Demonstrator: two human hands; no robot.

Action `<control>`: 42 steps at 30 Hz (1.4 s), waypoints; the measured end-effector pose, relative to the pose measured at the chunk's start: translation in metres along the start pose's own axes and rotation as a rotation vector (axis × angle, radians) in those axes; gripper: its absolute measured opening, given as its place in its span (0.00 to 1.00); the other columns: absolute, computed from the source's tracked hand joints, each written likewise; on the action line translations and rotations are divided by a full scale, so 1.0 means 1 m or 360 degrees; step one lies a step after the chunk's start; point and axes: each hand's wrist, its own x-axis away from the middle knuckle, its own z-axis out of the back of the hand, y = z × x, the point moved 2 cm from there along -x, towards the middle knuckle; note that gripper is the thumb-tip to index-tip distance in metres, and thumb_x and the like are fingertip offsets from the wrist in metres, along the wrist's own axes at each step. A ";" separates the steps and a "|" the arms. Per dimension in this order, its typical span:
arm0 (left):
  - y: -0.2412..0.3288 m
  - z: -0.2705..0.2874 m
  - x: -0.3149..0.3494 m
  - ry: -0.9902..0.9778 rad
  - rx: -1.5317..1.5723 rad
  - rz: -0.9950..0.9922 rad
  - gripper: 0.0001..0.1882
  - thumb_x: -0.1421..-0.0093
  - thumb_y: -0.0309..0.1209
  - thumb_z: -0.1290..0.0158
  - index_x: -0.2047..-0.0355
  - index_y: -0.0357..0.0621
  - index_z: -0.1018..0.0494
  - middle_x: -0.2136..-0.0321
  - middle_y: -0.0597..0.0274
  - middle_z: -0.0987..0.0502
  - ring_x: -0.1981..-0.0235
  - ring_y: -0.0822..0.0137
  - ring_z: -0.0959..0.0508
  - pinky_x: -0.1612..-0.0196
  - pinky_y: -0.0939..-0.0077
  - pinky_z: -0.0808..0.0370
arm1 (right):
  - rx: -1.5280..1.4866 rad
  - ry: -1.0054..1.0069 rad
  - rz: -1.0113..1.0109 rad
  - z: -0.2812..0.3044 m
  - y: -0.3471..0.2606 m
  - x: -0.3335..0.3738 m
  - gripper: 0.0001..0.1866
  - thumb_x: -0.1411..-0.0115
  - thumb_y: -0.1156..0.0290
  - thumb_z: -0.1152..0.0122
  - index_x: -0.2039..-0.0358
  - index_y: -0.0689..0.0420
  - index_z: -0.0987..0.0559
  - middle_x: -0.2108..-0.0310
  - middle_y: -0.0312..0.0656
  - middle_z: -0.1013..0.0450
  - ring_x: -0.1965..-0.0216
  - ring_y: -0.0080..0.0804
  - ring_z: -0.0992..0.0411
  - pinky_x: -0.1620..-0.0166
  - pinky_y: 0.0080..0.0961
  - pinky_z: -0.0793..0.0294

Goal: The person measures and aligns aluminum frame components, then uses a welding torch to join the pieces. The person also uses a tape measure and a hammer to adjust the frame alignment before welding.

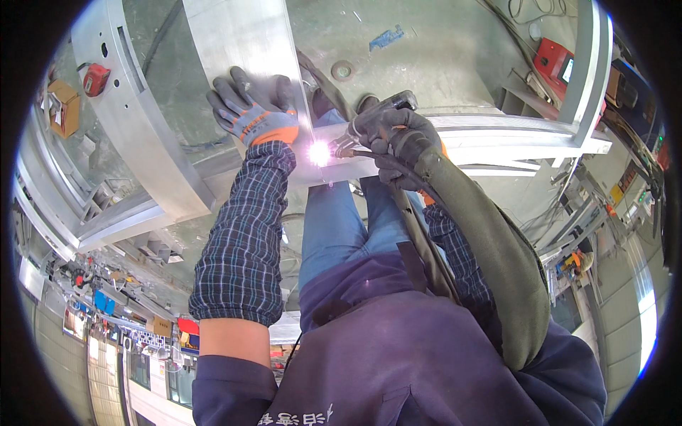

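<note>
My left hand [259, 113], in a grey glove with an orange cuff, lies with fingers spread on a wide silver metal beam [241, 39]. My gloved right hand [412, 138] is wrapped round a black welding torch [387, 105]. From the torch's nozzle [345, 152] a bright white-pink arc [320, 154] glows at the beam's near right edge, where it meets a metal crosspiece [490, 145]. Glare hides the joint itself. A thick grey-green sleeved cable [490, 234] runs along my right forearm.
Another silver upright [142, 135] stands to the left, with a red tape measure [96, 79] on it. Beyond it sits an open cardboard box [64, 108]. A red machine with a screen [553, 65] is at the far right, near a metal post [586, 71]. Cables lie on the floor.
</note>
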 end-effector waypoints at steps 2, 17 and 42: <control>-0.001 -0.001 0.001 0.0008 0.0001 -0.0009 0.49 0.40 0.57 0.39 0.27 0.44 0.45 0.32 0.43 0.46 0.28 0.36 0.48 0.29 0.39 0.47 | 0.0015 0.0084 -0.0006 -0.003 0.000 0.000 0.27 0.34 0.51 0.46 0.52 0.64 0.22 0.76 0.45 0.22 0.83 0.38 0.31 0.77 0.34 0.37; -0.003 0.000 0.002 -0.0043 0.0002 -0.0002 0.49 0.37 0.60 0.44 0.27 0.43 0.46 0.30 0.41 0.48 0.27 0.36 0.50 0.28 0.39 0.49 | 0.0145 0.0304 0.0227 -0.001 0.003 -0.002 0.25 0.35 0.51 0.44 0.53 0.64 0.22 0.76 0.46 0.22 0.84 0.36 0.31 0.79 0.33 0.37; -0.004 -0.002 0.003 -0.0052 0.0001 0.0010 0.49 0.37 0.61 0.44 0.26 0.44 0.45 0.29 0.40 0.48 0.27 0.36 0.50 0.27 0.40 0.50 | -0.0105 -0.0112 0.0164 0.009 0.000 0.001 0.19 0.32 0.67 0.47 0.53 0.72 0.21 0.67 0.51 0.22 0.74 0.36 0.23 0.72 0.32 0.19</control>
